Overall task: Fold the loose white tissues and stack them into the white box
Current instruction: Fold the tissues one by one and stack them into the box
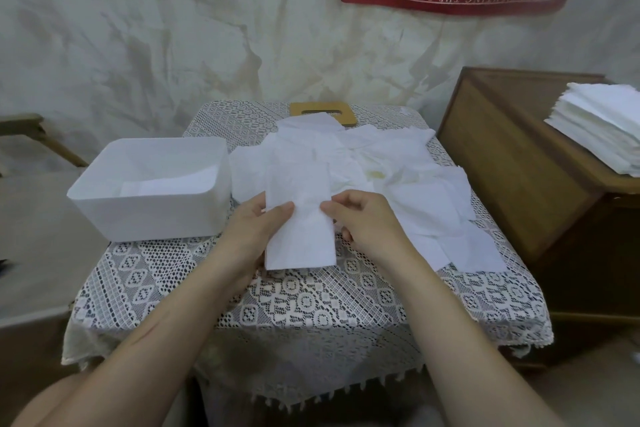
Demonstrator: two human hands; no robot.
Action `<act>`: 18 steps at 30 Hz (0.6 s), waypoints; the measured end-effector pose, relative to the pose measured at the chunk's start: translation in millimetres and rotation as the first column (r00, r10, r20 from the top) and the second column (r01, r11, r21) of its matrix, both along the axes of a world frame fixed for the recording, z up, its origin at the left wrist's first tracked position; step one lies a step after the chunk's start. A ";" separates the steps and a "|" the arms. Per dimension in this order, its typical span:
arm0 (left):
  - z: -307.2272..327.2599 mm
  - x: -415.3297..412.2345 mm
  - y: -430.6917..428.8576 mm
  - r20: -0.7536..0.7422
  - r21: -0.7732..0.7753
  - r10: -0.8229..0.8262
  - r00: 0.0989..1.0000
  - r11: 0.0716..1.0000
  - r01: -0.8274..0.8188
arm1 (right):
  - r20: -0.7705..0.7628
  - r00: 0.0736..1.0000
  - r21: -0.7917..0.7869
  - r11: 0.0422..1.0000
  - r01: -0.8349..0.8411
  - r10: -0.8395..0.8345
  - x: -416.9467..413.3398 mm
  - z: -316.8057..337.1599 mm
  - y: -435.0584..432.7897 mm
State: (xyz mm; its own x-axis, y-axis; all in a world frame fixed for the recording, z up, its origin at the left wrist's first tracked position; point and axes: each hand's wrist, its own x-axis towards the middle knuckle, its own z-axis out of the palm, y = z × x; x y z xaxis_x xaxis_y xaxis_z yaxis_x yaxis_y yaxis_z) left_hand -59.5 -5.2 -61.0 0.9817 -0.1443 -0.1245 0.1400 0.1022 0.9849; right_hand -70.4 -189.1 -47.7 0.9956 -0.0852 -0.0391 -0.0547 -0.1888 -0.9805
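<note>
A long folded white tissue lies over the table's middle, held at its two sides. My left hand pinches its left edge and my right hand pinches its right edge, thumbs on top. Behind and to the right spreads a heap of loose white tissues. The white box stands open at the table's left, with folded tissues lying flat on its bottom.
A lace cloth covers the small table. A wooden lid with a slot lies at the back edge. To the right stands a wooden cabinet bearing a tall stack of white tissues. A wooden chair arm is at far left.
</note>
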 end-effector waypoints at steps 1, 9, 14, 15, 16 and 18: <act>-0.2 2.4 1.3 -0.005 0.005 0.012 1.000 1.000 -0.012 | 0.027 0.999 -0.040 0.999 0.021 -0.020 3.9 -0.3 -1.0; -7.5 17.7 8.6 0.014 0.061 0.104 0.994 0.993 -0.105 | 0.202 0.975 -0.627 0.754 0.198 -0.089 51.8 -9.9 -7.5; -6.9 23.1 7.8 -0.005 0.036 0.103 0.995 0.994 -0.103 | 0.180 0.972 -0.744 0.626 0.234 -0.150 72.9 -22.0 -3.9; -7.0 23.5 7.8 -0.006 0.036 0.103 0.995 0.994 -0.103 | 0.195 0.966 -0.742 0.619 0.257 -0.168 75.2 -21.8 -4.1; -6.9 23.4 8.1 -0.007 0.034 0.107 0.994 0.994 -0.107 | 0.209 0.961 -0.745 0.608 0.276 -0.181 76.7 -21.2 -4.7; -5.3 22.1 8.8 -0.015 0.021 0.118 0.993 0.993 -0.118 | 0.234 0.952 -0.744 0.594 0.306 -0.198 78.2 -20.5 -6.9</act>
State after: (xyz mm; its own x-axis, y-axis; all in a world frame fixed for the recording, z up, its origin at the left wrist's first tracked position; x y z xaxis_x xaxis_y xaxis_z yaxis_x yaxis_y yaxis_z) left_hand -37.4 3.6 -66.4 0.9895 -0.0248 -0.1424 0.1441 0.0995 0.9845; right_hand 7.7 -196.0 -68.2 0.9213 -0.2781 0.2717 -0.1183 -0.8661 -0.4856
